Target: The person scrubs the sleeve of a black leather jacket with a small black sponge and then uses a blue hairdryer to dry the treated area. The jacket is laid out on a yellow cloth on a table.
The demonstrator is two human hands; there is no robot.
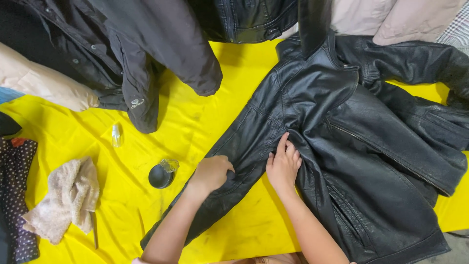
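A black leather jacket [371, 142] lies spread on a yellow cloth [205, 117], its left sleeve stretching down toward me. My left hand [213, 172] is closed in a fist and presses on that sleeve; whether it holds anything I cannot tell. My right hand [283, 164] lies flat on the sleeve close to the jacket's body, fingers together and pointing up.
A small round dark tin [161, 176] and a small clear spray bottle [116, 135] sit on the yellow cloth left of the sleeve. A beige rag [66, 198] lies further left. Dark jackets [146, 54] hang at the top, and dotted fabric [17, 195] is at the left edge.
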